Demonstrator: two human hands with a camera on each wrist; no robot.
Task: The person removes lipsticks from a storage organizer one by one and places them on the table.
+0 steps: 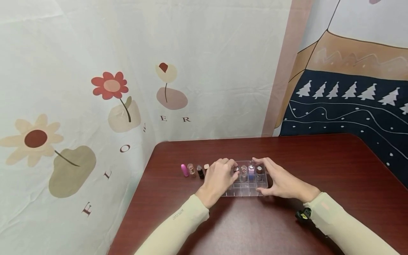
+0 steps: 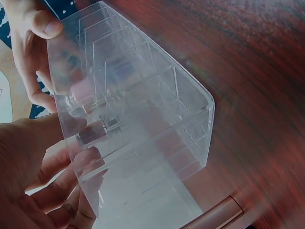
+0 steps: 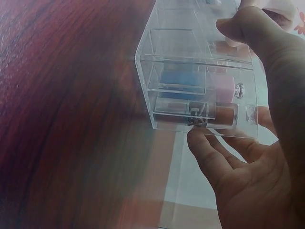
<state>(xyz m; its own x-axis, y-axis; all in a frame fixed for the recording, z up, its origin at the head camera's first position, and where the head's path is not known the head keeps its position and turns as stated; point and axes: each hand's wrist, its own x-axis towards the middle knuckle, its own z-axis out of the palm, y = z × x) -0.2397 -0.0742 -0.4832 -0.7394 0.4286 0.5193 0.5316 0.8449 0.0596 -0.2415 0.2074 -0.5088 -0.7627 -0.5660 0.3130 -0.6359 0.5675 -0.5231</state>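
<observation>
L grip (image 1: 220, 177) pinching a tube (image 2: 93, 134) in clear organizer (image 1: 245, 191), R grip (image 1: 282, 180) holding its right end, other tubes (image 1: 200, 172) sitting left on worktop (image 1: 255, 226) btw

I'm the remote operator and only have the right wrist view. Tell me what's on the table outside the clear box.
Observer: A bright pink tube, the leftmost of several small tubes in a row to the left of the box.
Operator: Now tell me what lies past the box, going away from the person.
Observer: A strip of brown table, up to the table's far edge.
</observation>
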